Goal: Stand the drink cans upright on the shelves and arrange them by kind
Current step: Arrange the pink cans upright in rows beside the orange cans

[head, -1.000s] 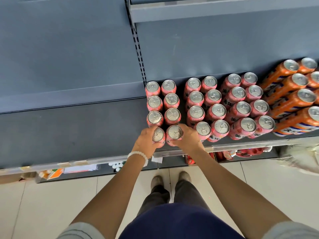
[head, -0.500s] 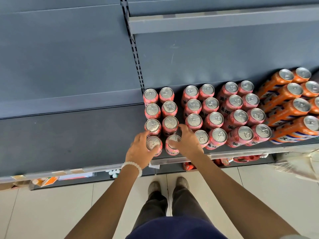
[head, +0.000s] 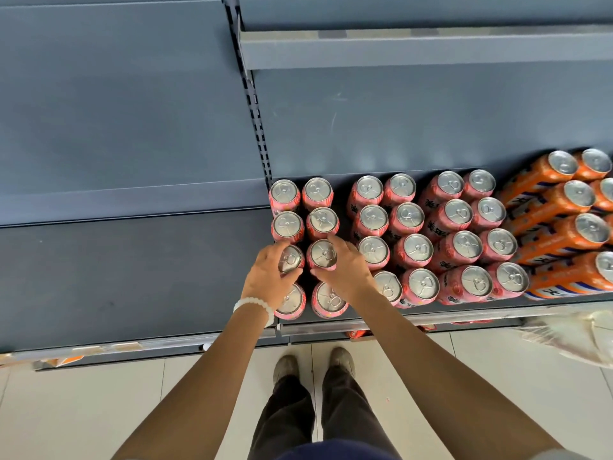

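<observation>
On the dark grey metal shelf, near its front edge, the left hand grasps a pink upright drink can; the right hand grasps the neighbouring pink can.

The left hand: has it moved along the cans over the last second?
Yes. The left hand was on the front can of the leftmost pink column; now it grips the next can back, deeper into the shelf.
</observation>
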